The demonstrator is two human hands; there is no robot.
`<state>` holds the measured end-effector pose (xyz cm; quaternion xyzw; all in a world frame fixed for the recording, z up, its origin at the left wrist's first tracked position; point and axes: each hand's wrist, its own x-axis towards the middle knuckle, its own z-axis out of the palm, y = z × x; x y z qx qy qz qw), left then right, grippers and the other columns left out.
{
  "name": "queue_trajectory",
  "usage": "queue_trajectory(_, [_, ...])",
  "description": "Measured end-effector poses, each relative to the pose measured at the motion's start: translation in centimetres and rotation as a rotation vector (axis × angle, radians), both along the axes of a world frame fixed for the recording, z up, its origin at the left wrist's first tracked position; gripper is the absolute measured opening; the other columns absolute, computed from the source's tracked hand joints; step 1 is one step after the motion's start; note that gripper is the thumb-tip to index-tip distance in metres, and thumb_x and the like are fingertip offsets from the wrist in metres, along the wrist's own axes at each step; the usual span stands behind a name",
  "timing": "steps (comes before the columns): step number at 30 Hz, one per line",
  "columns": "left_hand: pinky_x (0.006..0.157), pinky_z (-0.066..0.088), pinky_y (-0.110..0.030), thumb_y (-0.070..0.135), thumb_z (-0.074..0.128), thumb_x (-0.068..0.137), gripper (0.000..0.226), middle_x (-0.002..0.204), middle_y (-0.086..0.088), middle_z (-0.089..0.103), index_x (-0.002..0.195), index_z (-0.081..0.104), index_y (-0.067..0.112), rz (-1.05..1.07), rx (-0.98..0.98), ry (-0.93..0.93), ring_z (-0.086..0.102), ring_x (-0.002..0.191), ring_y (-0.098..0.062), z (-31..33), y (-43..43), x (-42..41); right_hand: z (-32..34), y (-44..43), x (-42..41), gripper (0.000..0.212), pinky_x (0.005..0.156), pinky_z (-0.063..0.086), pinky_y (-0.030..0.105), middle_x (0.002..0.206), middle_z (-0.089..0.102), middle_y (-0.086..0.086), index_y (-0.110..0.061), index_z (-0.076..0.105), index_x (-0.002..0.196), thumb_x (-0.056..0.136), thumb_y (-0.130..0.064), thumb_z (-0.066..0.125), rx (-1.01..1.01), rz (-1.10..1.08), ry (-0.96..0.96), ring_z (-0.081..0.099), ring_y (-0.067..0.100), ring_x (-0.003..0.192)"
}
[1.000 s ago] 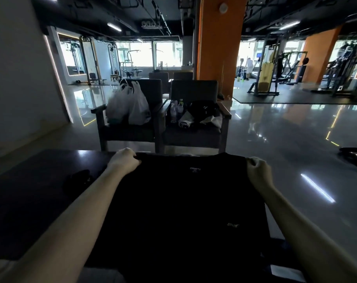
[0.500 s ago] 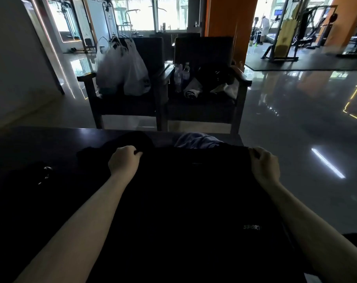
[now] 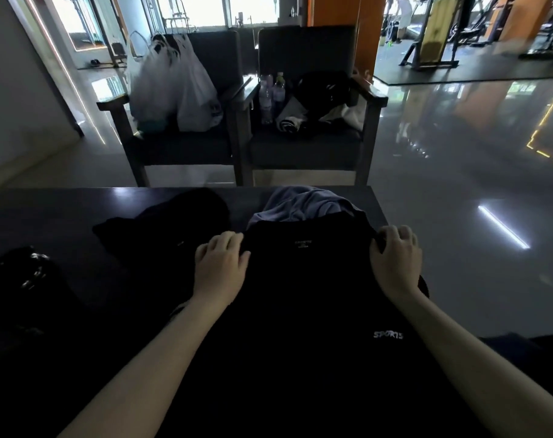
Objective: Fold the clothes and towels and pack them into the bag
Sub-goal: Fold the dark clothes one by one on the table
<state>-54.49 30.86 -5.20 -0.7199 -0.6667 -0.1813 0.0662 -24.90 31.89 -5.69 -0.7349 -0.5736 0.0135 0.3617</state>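
Glossy floor [image 3: 458,147], dark armchairs [image 3: 186,147] — bright windows [image 3: 189,9]

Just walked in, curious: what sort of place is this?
Probably a gym lounge: exercise machines stand at the back, water bottles sit on a chair, and a shirt marked SPORTS lies on the table.

Both bare arms are reaching forward, away from the body. The left arm [image 3: 148,368] is coming in from the bottom left and the right arm [image 3: 477,352] from the bottom right, slanting in toward each other. The left hand [image 3: 221,267] is lying with its back up, its fingers [image 3: 219,243] bent down and its thumb poking out to the right, holding one top corner of the black shirt [image 3: 303,305]. The right hand [image 3: 395,260] is sitting well apart from it, back up too, its fingers [image 3: 395,232] curled and pinching the other top corner. Both wrists are looking straight.
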Motion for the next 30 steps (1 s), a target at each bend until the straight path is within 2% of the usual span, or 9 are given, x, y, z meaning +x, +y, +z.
queue_trajectory(3, [0.114, 0.015, -0.038, 0.045, 0.031, 0.1, 0.052, 0.154, 0.004, 0.028, 0.146, 0.033, 0.021, -0.081, -0.209, 0.073, 0.023, 0.142, -0.015, -1.6, -2.1, 1.1, -0.9, -2.4, -1.1, 0.014, 0.09, 0.038, 0.044, 0.108, 0.06, 0.01, -0.009, 0.064, 0.1, 0.088, -0.017, 0.06, 0.081, 0.085, -0.068, 0.052, 0.032, 0.104])
queue_trajectory(5, [0.117, 0.009, -0.04, 0.049, 0.024, 0.1, 0.057, 0.158, 0.004, 0.017, 0.15, 0.022, 0.021, -0.091, -0.406, 0.066, 0.013, 0.145, -0.016, -2.4, -2.5, 1.4, -1.7, -3.5, -1.5, 0.027, 0.095, 0.038, 0.047, 0.12, 0.061, 0.009, -0.011, 0.063, 0.113, 0.088, -0.022, 0.059, 0.015, 0.166, -0.139, 0.052, 0.032, 0.114])
queue_trajectory(8, [0.118, 0.007, -0.042, 0.05, 0.019, 0.1, 0.062, 0.161, 0.002, 0.005, 0.153, 0.01, 0.018, -0.068, -0.521, 0.085, 0.004, 0.147, -0.018, -3.0, -2.5, 1.3, -2.4, -4.5, -1.4, 0.051, 0.109, 0.025, 0.047, 0.151, 0.035, 0.002, -0.018, 0.038, 0.143, 0.095, -0.032, 0.048, -0.223, 0.243, -0.227, 0.032, 0.026, 0.138])
queue_trajectory(10, [0.118, 0.006, -0.043, 0.049, 0.017, 0.1, 0.063, 0.161, 0.001, 0.0, 0.153, 0.006, 0.017, -0.039, -0.56, 0.116, 0.002, 0.147, -0.019, -2.6, -2.4, 1.4, -2.5, -4.7, -1.0, 0.058, 0.114, 0.016, 0.047, 0.158, 0.017, -0.002, -0.023, 0.019, 0.15, 0.098, -0.039, 0.039, -0.323, 0.265, -0.268, 0.017, 0.023, 0.144])
queue_trajectory(12, [0.118, 0.004, -0.046, 0.049, 0.017, 0.1, 0.063, 0.161, -0.001, 0.0, 0.153, 0.007, 0.016, -0.001, -0.594, 0.135, 0.001, 0.147, -0.021, -1.9, -2.8, 1.8, -2.2, -5.4, -0.7, 0.061, 0.115, 0.011, 0.048, 0.159, 0.01, -0.003, -0.024, 0.014, 0.151, 0.098, -0.041, 0.037, -0.357, 0.262, -0.246, 0.011, 0.022, 0.146])
queue_trajectory(18, [0.116, -0.004, -0.049, 0.05, 0.022, 0.1, 0.059, 0.16, 0.003, 0.009, 0.151, 0.019, 0.021, -0.085, -0.591, 0.107, 0.0, 0.147, -0.018, -1.0, -7.9, 2.1, -1.8, -9.8, 0.6, 0.053, 0.117, 0.008, 0.045, 0.157, 0.021, -0.001, -0.02, 0.027, 0.148, 0.099, -0.037, 0.039, -0.397, 0.273, -0.162, 0.014, 0.018, 0.145])
queue_trajectory(24, [0.117, -0.003, -0.05, 0.05, 0.023, 0.101, 0.059, 0.16, 0.003, 0.006, 0.152, 0.017, 0.021, -0.119, -0.642, 0.085, 0.0, 0.147, -0.019, 0.0, -11.4, 2.3, -1.4, -13.4, 3.1, 0.046, 0.113, 0.021, 0.043, 0.15, 0.036, 0.004, -0.013, 0.041, 0.141, 0.098, -0.031, 0.043, -0.409, 0.194, -0.055, 0.028, 0.022, 0.139])
queue_trajectory(27, [0.116, -0.003, -0.05, 0.051, 0.021, 0.101, 0.06, 0.161, 0.001, 0.003, 0.153, 0.016, 0.021, -0.169, -0.692, 0.114, -0.001, 0.147, -0.02, 0.5, -12.6, 3.7, -1.4, -14.7, 4.1, 0.043, 0.111, 0.026, 0.042, 0.15, 0.036, 0.005, -0.014, 0.046, 0.138, 0.099, -0.031, 0.042, -0.511, 0.237, -0.035, 0.028, 0.024, 0.139])
queue_trajectory(30, [0.117, 0.0, -0.052, 0.05, 0.025, 0.101, 0.062, 0.161, -0.002, 0.003, 0.153, 0.014, 0.017, -0.174, -0.735, 0.142, 0.001, 0.147, -0.022, 0.7, -13.5, 5.1, -1.6, -15.7, 4.9, 0.04, 0.105, 0.033, 0.039, 0.145, 0.043, 0.006, -0.013, 0.051, 0.133, 0.098, -0.03, 0.045, -0.475, 0.247, 0.034, 0.036, 0.025, 0.133])
